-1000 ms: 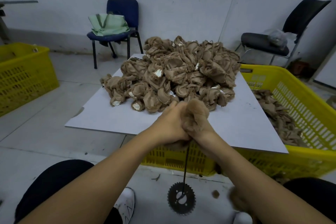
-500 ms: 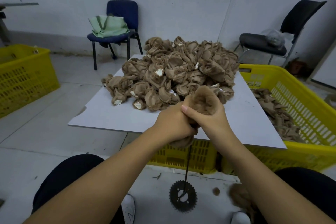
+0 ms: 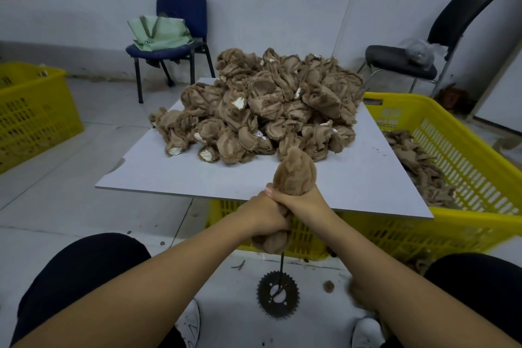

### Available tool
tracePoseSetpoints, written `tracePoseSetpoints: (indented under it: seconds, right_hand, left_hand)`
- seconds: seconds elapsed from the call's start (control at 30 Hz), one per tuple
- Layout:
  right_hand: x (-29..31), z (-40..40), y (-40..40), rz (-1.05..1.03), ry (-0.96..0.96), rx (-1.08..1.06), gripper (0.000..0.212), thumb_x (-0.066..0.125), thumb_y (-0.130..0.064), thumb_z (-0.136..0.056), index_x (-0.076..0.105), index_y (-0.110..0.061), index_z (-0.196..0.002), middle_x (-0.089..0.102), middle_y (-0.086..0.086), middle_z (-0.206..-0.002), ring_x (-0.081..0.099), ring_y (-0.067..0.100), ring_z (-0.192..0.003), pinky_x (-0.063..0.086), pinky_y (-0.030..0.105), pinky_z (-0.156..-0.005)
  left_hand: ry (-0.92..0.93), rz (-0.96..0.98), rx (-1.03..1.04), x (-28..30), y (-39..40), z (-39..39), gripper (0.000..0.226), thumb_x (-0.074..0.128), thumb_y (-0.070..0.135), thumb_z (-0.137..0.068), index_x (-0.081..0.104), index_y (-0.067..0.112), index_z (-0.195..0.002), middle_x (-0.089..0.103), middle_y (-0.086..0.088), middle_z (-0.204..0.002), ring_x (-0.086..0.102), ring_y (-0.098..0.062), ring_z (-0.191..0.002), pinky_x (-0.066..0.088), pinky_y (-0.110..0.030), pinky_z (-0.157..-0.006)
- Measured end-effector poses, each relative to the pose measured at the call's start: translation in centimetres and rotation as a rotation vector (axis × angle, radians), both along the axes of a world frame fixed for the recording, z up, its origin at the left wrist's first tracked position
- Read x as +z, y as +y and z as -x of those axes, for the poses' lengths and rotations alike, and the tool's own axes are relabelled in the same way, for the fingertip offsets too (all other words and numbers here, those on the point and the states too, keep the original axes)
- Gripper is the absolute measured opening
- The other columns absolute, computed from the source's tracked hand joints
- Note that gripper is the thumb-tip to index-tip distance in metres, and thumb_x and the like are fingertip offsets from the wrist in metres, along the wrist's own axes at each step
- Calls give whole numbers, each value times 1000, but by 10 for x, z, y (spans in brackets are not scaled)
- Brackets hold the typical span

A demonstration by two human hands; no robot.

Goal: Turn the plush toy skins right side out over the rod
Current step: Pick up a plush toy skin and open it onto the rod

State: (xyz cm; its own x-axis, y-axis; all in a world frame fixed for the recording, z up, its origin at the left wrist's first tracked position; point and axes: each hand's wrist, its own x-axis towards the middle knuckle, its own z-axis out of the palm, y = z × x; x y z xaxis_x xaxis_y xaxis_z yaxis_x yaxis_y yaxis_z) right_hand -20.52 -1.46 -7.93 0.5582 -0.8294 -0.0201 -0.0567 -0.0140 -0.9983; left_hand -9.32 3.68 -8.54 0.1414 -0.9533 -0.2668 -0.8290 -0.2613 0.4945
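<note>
Now more of the furry side of the skin (image 3: 295,174) is exposed than half a second ago: a tall rounded bulb of pile stands above the hands, where a second ago only a low tuft was seen between them. The skin is held over the rod (image 3: 281,265), which rises from a toothed gear base (image 3: 277,294) on the floor; only the lower part of the rod shows, below the bunched lower end of the skin. The left hand (image 3: 262,213) is curled tight round the gathered fabric low on the rod, and the right hand (image 3: 303,202) is wrapped round the neck of the bulb just above it, the two hands touching. Both have been drawn downward against the rod tip. It is judged that the eversion of this piece is well advanced but not finished, since fabric remains bunched below the left hand. The pile (image 3: 262,110) of unturned skins is unchanged on the desk (image 3: 175,175). Brown skins lie in the yellow crate (image 3: 480,155) to the right; whether these are turned cannot be told. Many pieces are thus left.
</note>
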Motion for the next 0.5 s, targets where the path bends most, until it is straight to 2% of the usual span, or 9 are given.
tracePoseSetpoints:
  seconds: [0.1,0.17,0.23,0.3,0.33,0.37,0.43,0.47,0.5]
  right_hand:
    - [17,0,-2,151,13,-37,41,92,-17,-68,66,-26,-98,69,-13,-96,68,4,-100,54,9,-72]
    - [34,1,-5,271,-98,-75,52,94,-13,-64,64,-29,-103,71,-12,-100,67,-1,-97,55,13,-77]
    - [52,-1,-7,363,-162,-80,57,93,-12,-65,65,-27,-112,72,-14,-102,66,-3,-99,54,13,-79]
    - [61,-4,-10,472,-154,-98,49,88,-9,-70,63,-34,-104,70,-26,-93,64,-9,-94,50,5,-72]
    - [63,-6,-10,494,-136,-115,44,84,-6,-75,61,-37,-97,69,-28,-88,64,-9,-90,47,3,-69]
    - [62,-8,-9,499,-97,-122,37,78,-5,-79,61,-34,-94,69,-22,-85,65,-3,-88,47,4,-67]
    - [52,-6,-7,593,68,-37,23,68,-10,-83,64,-21,-102,68,-11,-95,64,10,-96,52,16,-76]
    - [45,-4,-5,662,154,30,28,65,-15,-81,62,-18,-109,67,-6,-102,64,13,-99,53,23,-81]
    - [36,-1,-5,682,207,69,31,64,-19,-80,62,-21,-111,67,-7,-103,64,8,-98,53,24,-81]
  left_hand:
    - [-105,-2,31,13,1,-5,59,73,50,-77,57,21,-125,60,-4,-114,61,-25,-103,55,-44,-88]
    - [-76,98,114,26,3,-2,45,80,48,-71,63,22,-104,62,1,-94,62,-18,-88,56,-38,-76]
    - [84,318,179,40,2,0,30,84,30,-68,60,27,-85,61,6,-80,61,-14,-79,55,-34,-68]
    - [303,491,174,52,-2,1,36,79,5,-70,55,30,-77,59,6,-74,60,-15,-77,53,-31,-67]
    - [396,509,163,56,-3,1,39,74,-5,-73,55,29,-76,58,4,-74,60,-12,-77,52,-26,-68]
    - [435,463,154,56,-4,3,40,69,-10,-79,54,27,-74,57,4,-75,58,-4,-78,51,-15,-71]
    - [328,150,55,48,-2,12,37,56,-6,-96,51,25,-75,52,7,-81,50,11,-83,41,-5,-92]
    - [229,-34,-8,39,-2,16,30,50,1,-102,54,21,-80,53,-2,-84,51,8,-88,40,-13,-99]
    - [139,-146,-60,30,-1,15,23,48,11,-105,58,17,-85,56,-8,-89,56,-6,-95,45,-20,-95]
